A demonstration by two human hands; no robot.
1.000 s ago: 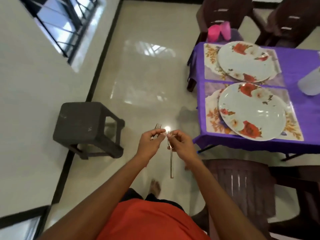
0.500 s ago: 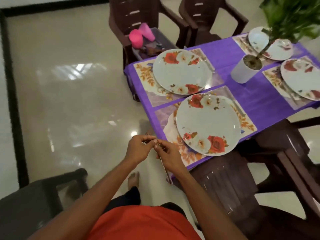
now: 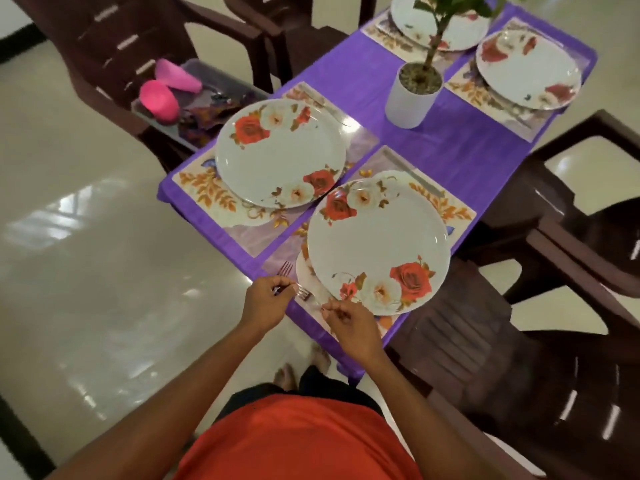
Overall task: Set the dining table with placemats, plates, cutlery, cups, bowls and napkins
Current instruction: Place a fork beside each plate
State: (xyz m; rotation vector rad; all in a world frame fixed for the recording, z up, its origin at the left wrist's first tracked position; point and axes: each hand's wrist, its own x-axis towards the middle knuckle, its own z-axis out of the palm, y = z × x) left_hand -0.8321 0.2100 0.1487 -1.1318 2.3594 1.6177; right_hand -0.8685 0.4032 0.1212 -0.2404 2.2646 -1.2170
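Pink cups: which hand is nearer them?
Left. The left hand is at the table edge, this side of the cups; the right hand is farther right, by the near plate.

A purple cloth (image 3: 346,71) covers the desk (image 3: 485,161). A white plant pot (image 3: 410,102) stands on it. On my side of the pot lie two floral placemats (image 3: 207,187) (image 3: 446,206), side by side; beyond the pot lie two more (image 3: 464,86) (image 3: 384,34).
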